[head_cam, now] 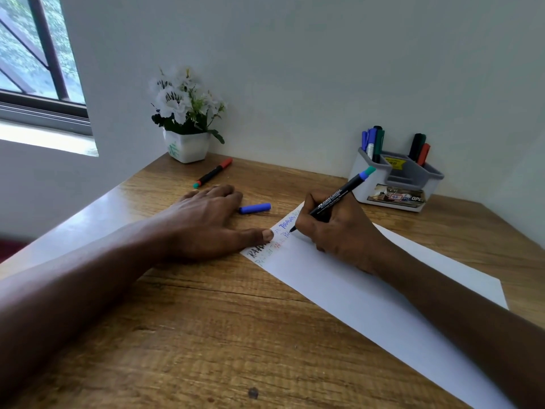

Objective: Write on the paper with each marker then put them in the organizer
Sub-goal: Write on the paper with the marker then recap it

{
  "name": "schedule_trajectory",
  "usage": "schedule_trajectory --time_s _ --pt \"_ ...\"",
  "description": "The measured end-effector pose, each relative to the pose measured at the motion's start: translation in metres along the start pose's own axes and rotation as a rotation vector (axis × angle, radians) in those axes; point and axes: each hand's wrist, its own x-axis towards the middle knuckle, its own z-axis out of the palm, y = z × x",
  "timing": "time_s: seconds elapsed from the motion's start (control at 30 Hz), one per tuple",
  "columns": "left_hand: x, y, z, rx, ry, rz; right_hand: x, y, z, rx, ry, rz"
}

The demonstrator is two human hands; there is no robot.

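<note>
White paper sheet (368, 296) nearest you; your right grip (339, 231) pinches the black blue-banded marker (333, 199), nib on paper. Loose blue cap (255, 208) lies crosswise, leftward, touching your flat left grip (206, 222).

My R hand (339, 234) grips a black marker (333, 199) w/ a blue band, tip touching the paper (383, 305) near its far corner, beside lines in black, blue, green & red. L hand (206, 222) lies flat on the table (206, 335), thumb on the paper's edge. Blue cap (255, 208) lies just past my L fingers. A red-capped marker (213, 173) is further back, near the flower pot (187, 146). Organizer (395, 184) at back R holds several markers upright.
</note>
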Motion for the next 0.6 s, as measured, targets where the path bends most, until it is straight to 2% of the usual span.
schedule_trajectory --time_s 0.6 --pt "0.0019 -0.0021 0.0006 -0.002 -0.008 0.003 0.0001 -0.0035 0.0020 0.023 0.064 0.041"
